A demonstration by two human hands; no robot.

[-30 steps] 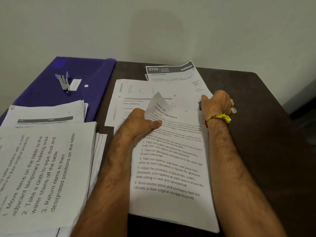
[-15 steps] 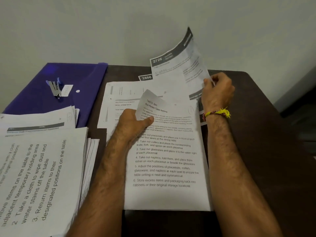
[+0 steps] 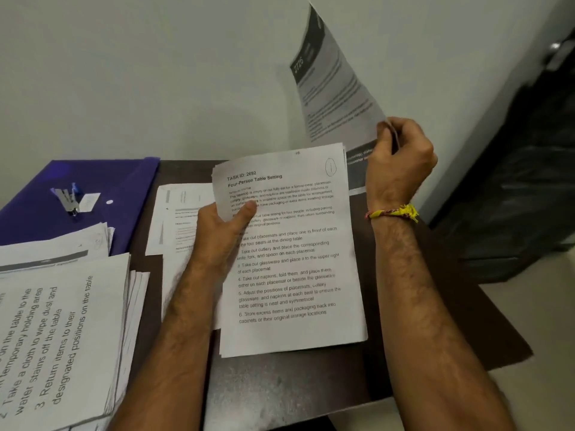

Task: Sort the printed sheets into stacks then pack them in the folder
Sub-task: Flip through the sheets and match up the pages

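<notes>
Between the two hands, over the dark table (image 3: 404, 353), the sorting was plainly mid-way. The left hand (image 3: 224, 225) gripped a small sheaf headed "Four-Person Table Setting" (image 3: 289, 259), thumb pressed across its upper left text and the other fingers curled behind, so the pages tilted up toward the person's face, readable, I would judge, for comparing. The right hand (image 3: 401, 157) pinched the lower corner of a single sheet with a dark header band marked 2726 (image 3: 329, 85); thumb and fingers were closed tight on it, and the sheet rose above the knuckles, bowed and leaning against nothing, close to the pale wall (image 3: 155, 73).

Left of the gripping fingers lay a flat printed sheet (image 3: 177, 219), and farther left two loose stacks (image 3: 62, 321) with fanned, uneven edges. Beyond those sat the blue folder (image 3: 93, 188), a stapler (image 3: 67, 199) resting on its cover, so nothing was packed yet.

Open room lay mostly to the right of the pinching fingers, where bare tabletop ran to its edge. To my eye the raised sheet needed a wide swing to reach any stack, and its limp top could catch the sheaf's upper edge.
</notes>
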